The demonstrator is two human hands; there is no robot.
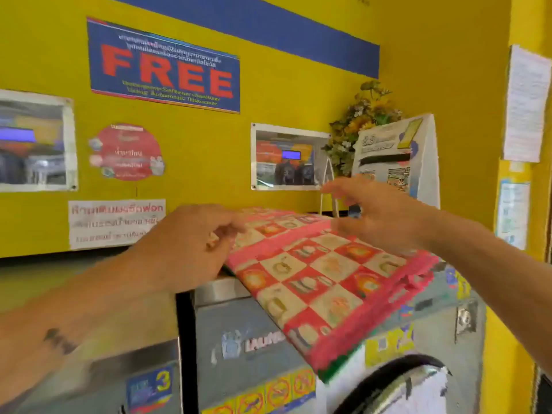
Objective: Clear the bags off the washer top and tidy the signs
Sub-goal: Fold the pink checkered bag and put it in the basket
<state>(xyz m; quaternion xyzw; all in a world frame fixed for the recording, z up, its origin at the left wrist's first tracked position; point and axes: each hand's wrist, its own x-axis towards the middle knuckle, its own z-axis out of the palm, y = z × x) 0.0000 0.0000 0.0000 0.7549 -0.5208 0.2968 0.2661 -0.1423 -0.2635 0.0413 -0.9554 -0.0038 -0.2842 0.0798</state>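
A flat bag with a red-and-cream checked print lies on the grey washer top, one corner hanging over the washer's front. My left hand is at the bag's left edge, fingers curled and touching it; whether it grips the edge is unclear through the blur. Above the bag's far right part hovers my right hand, fingers spread and holding nothing. Behind it a white tent-shaped standing sign stands upright at the back right of the washer top. A thin clear stand rises just left of that sign.
A bunch of artificial flowers stands behind the sign against the yellow wall. Posters and a FREE banner are fixed to the wall. A second washer numbered 3 is to the left. The round washer door is below right.
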